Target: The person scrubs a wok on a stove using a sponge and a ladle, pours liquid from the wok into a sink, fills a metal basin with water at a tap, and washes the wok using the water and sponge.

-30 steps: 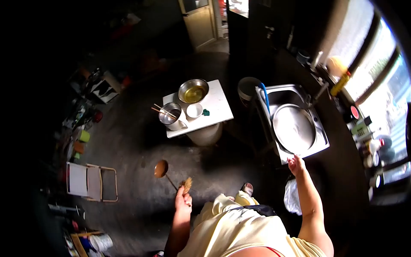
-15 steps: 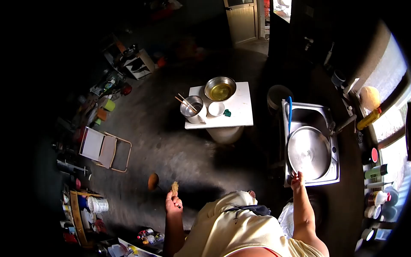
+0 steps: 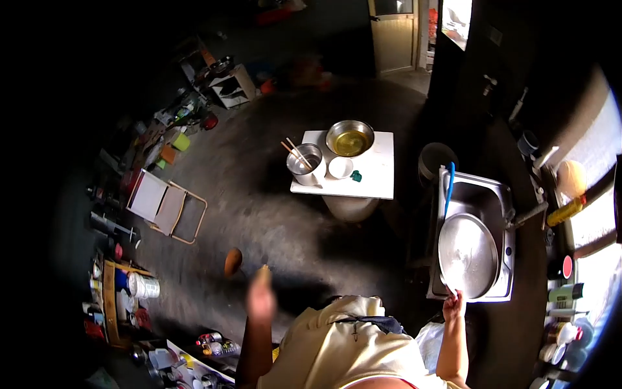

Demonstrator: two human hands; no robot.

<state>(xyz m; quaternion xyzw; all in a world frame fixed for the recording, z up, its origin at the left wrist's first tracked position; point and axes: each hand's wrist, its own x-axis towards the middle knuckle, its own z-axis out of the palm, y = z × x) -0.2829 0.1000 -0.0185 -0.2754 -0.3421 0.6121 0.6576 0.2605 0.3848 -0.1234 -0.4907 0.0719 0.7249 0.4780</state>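
My right hand grips the near rim of a large, shallow round metal pan. The pan rests tilted over the steel sink, its bright inside facing up. My left hand, smeared by motion, is out over the floor to the left. From its fingertips pokes a tan, fibrous clump like a scrubbing pad; most of it is hidden in the blur. A blue hose hangs over the sink's far left corner.
A white table ahead bears a metal bowl of yellowish liquid, a pot with chopsticks, a white bowl and a green cloth-like thing. A folding chair stands left. Bottles line the windowsill.
The near edge of the pan has shifted toward me with my right hand, and the pan looks more tilted. My left hand has become blurred. The whole view has shifted slightly.
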